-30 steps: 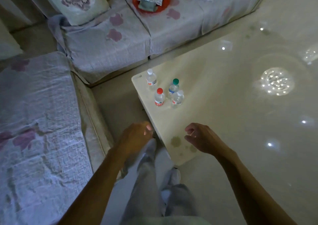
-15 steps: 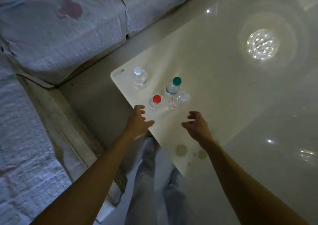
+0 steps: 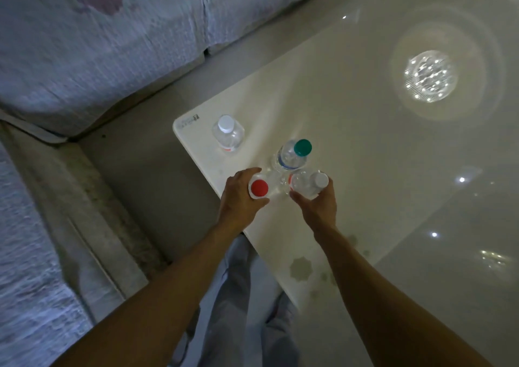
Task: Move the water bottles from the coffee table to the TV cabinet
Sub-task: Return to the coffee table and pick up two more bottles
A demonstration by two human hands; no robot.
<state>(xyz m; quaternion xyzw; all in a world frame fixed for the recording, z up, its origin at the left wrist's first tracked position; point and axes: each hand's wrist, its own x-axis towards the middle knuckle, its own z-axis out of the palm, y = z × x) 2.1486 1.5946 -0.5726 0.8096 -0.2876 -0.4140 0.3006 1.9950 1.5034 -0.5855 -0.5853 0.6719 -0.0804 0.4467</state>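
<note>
1. Four water bottles stand upright near the corner of the coffee table (image 3: 351, 119), long axes vertical, caps facing the camera.
2. The left hand (image 3: 238, 201) is curled around the red-capped bottle (image 3: 259, 188); fingers wrap its left side and the thumb sits below the cap. Whether the bottle has left the surface cannot be told.
3. The right hand (image 3: 318, 206) is closed around the near white-capped bottle (image 3: 309, 184), gripping from below and from the right.
4. The two gripped bottles sit just beside each other, apparently touching between the hands.
5. The green-capped bottle (image 3: 293, 154) stands immediately beyond the pair, touching or nearly touching them; the right hand is the nearer to it.
6. The far white-capped bottle (image 3: 228, 133) stands apart towards the table corner, nearer the left hand.
7. Judgement: both hands are occupied, so the lift should go straight up along the bottle axes to avoid knocking the green-capped bottle.
8. The TV cabinet is not in view; its direction cannot be stated.
</note>
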